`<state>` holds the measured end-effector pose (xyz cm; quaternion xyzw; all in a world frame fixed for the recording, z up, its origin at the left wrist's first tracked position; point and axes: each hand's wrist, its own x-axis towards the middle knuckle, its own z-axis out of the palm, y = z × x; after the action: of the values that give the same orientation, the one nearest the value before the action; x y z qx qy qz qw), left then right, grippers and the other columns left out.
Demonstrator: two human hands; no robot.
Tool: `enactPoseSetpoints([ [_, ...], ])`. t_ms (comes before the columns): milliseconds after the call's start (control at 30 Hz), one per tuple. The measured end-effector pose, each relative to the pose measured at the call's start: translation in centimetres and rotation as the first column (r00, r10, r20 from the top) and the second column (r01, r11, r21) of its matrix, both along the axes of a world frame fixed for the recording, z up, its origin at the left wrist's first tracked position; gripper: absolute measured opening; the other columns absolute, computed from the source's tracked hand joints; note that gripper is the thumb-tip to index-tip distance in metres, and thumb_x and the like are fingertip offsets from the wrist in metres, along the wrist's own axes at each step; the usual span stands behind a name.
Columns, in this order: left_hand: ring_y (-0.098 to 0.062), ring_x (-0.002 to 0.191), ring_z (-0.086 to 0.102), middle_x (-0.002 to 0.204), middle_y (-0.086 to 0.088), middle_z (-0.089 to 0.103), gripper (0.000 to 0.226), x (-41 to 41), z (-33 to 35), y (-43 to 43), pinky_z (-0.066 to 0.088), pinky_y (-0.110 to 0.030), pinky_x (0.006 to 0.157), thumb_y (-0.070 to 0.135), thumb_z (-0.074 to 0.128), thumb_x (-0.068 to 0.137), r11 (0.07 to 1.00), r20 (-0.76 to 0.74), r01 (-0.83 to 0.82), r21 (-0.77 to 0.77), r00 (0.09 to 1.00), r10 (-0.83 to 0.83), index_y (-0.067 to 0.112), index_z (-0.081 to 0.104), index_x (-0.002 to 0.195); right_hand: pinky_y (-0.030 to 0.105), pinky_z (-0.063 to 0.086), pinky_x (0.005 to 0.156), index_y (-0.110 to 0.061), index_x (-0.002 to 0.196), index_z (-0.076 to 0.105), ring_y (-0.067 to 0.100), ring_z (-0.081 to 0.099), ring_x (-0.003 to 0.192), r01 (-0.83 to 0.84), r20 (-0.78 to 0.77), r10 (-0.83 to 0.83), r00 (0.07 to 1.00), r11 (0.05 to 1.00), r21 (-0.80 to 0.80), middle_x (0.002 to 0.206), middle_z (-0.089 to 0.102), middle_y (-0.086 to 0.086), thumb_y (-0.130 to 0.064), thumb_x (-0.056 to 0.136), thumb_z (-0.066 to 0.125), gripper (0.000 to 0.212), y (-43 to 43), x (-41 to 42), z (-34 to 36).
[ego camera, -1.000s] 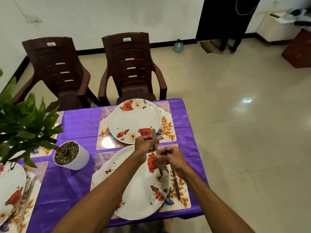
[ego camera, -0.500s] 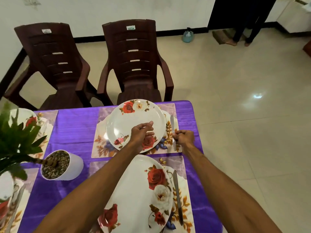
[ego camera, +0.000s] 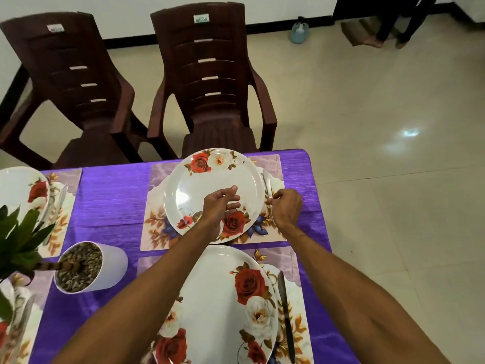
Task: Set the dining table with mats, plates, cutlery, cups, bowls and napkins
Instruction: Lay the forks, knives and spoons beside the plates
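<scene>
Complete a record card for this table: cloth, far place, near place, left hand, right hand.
cloth: purple tablecloth
far place: round white rose-patterned plate on floral rectangular mat
near place: second rose plate, silver metal knife to its right
left hand: above far plate, apparently empty
right hand: pinches slim silver knife beside far plate

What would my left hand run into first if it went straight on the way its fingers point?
Probably the silver table knife that the right hand pinches beside the round white rose-patterned plate. The left hand points rightwards over that plate; its height above it is unclear.
</scene>
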<state>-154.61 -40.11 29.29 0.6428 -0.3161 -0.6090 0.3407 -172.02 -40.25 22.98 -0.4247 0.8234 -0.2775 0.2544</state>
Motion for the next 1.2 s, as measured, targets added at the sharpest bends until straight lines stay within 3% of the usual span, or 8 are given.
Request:
enactPoseSetpoints([
  [367, -0.021, 0.097, 0.07, 0.111, -0.006, 0.071, 0.032, 0.5, -0.2, 0.1, 0.058, -0.034, 0.086, 0.035, 0.066, 0.094, 1.0, -0.001, -0.006, 0.02, 1.0, 0.006, 0.013, 0.065, 0.117, 0.033, 0.058, 0.073, -0.005, 0.096, 0.076, 0.022, 0.07, 0.079, -0.08, -0.075, 0.078, 0.994, 0.997, -0.013, 0.087, 0.074, 0.01, -0.011, 0.091, 0.069, 0.01, 0.6, 0.6, 0.4],
  [767, -0.024, 0.097, 0.072, 0.108, -0.008, 0.073, 0.033, 1.1, 1.4, 2.0, 0.06, -0.036, 0.086, 0.033, 0.069, 0.092, 0.999, -0.04, -0.047, 0.007, 0.998, 0.048, 0.011, 0.066, 0.116, 0.026, 0.049, 0.075, -0.007, 0.107, 0.075, 0.022, 0.069, 0.089, -0.059, -0.012, 0.058, 0.998, 0.988, -0.141, 0.097, 0.074, 0.008, -0.022, 0.09, 0.074, 0.022, 3.0, 0.3, 2.7],
  [1000, -0.02, 0.086, 0.072, 0.1, -0.008, 0.074, 0.017, 3.4, 3.8, 7.5, 0.059, -0.032, 0.079, 0.019, 0.07, 0.092, 0.997, -0.041, -0.071, -0.025, 0.997, 0.07, 0.014, 0.068, 0.108, 0.035, 0.056, 0.088, -0.015, 0.112, 0.074, 0.018, 0.068, 0.094, -0.231, 0.01, 0.242, 0.97, 0.938, -0.258, 0.109, 0.072, 0.003, -0.023, 0.091, 0.072, 0.022, 7.5, 5.0, 5.4],
  [1200, -0.019, 0.078, 0.067, 0.097, -0.011, 0.073, 0.022, 9.6, 4.6, 14.4, 0.056, -0.034, 0.079, 0.012, 0.069, 0.091, 0.988, -0.009, -0.147, -0.042, 0.989, 0.146, 0.009, 0.067, 0.113, 0.032, 0.056, 0.08, -0.015, 0.109, 0.075, 0.014, 0.066, 0.088, -0.427, 0.021, 0.45, 0.893, 0.861, -0.276, 0.105, 0.07, 0.001, -0.017, 0.087, 0.073, 0.023, 11.8, 10.6, 7.3],
])
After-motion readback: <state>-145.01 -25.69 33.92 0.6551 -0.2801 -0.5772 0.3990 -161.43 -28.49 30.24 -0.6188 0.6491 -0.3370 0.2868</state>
